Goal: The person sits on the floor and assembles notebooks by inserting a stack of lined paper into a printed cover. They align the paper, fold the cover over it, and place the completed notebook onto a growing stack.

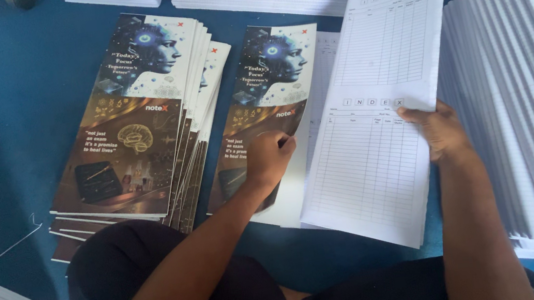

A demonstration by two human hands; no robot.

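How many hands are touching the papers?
2. The left hand presses on the printed cover in the middle; the right hand holds the white index sheet's right edge. No others show.

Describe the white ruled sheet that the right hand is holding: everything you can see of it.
The white ruled sheet is a long sheet of thin paper printed with two grid tables, one above the other, each under a row of small boxed letters. It lies slanted, its top toward the white stacks at the far edge, its lower corner near the person's lap. The right hand grips its right edge at mid height. Its left edge overlaps the printed cover under the left hand.
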